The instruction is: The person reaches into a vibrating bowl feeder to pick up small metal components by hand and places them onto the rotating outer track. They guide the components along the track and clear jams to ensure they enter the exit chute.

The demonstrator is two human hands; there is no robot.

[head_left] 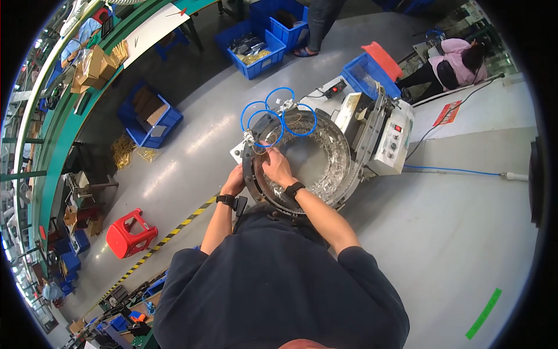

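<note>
A round metal vibratory feeder bowl (pixel 303 157) stands in front of me. Many small shiny parts (pixel 332 174) lie along its inner wall, mostly on the right and near sides. My right hand (pixel 278 167) reaches into the bowl at its left wall, fingers bent together below a fitting; what they grip, if anything, is hidden. Against the outside of the left rim is my left hand (pixel 233 181), its fingertips partly out of sight. Coiled blue air hoses (pixel 315 123) loop over the far left of the bowl, just beyond my right hand.
A control box (pixel 390 145) with knobs adjoins the feeder on the right. Blue bins (pixel 254 68) stand on the floor beyond, and a red stool (pixel 131 234) at left beside striped floor tape (pixel 185 223). A person in pink (pixel 458 67) bends at the far right.
</note>
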